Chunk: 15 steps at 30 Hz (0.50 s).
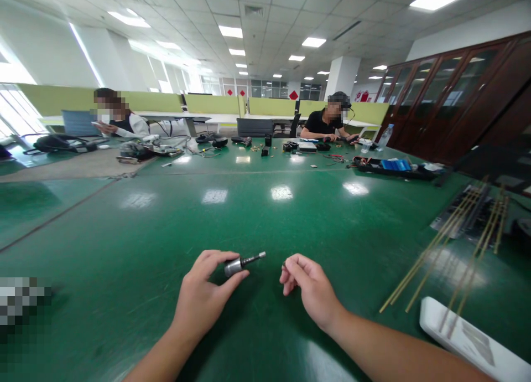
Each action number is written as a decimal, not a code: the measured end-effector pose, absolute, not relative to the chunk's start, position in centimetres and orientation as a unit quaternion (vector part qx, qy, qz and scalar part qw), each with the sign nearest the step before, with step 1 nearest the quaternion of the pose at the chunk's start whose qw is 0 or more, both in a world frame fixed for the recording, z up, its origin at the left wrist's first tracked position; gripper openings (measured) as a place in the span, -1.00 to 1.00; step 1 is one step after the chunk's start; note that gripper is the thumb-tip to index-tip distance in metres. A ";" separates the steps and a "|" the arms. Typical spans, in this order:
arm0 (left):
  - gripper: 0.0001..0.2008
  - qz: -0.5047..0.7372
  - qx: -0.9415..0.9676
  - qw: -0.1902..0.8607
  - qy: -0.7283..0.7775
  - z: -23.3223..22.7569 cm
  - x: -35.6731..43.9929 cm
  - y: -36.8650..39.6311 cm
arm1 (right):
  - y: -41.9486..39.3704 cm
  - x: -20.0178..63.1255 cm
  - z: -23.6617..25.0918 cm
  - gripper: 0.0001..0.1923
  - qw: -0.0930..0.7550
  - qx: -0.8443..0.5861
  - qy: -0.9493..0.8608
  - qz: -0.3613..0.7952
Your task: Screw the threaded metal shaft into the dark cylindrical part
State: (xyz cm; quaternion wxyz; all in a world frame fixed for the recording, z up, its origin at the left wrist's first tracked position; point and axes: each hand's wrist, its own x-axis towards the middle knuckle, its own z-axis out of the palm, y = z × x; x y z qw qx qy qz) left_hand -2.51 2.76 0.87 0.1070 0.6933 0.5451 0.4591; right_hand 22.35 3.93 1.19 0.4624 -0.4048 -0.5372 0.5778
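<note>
Pinching a small grey metal cylinder with a thin shaft (243, 262) between thumb and forefinger, the left hand (203, 299) is held low over the glossy green counter (136, 243), near its close edge. The cylinder is kept clear of the counter, its thin shaft pointed to the right and slightly up, toward the right hand (312, 288). A pixelated patch is seen at the far left edge, resting on the counter.

The right hand is held just beside the shaft's tip without touching it; its fingers (290, 268) are curled inward, thumb and forefinger drawn close together. Whether something tiny is pinched there cannot be told.

Farther right, a bundle of long thin brass-coloured rods (435, 249) is laid slantwise across the counter, its near ends lying over a flat white rectangular tray (473, 343) at the right corner.

Along the far side of the counter, scattered tools and cables (153, 149) are seen at the left, and a black tray with a blue box (394, 167) at the right. Two other people are seated there: a person in a light top (120, 124) at the left, a person in a black shirt (326, 124) at the right. Dark wooden cabinets with glass doors (456, 99) are lined along the right wall.
</note>
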 end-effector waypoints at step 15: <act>-0.38 0.516 0.442 0.460 0.571 3.6 -6.7 -1.6 | 3.8 22.3 0.3 -0.51 0.479 -0.338 -0.497 0.640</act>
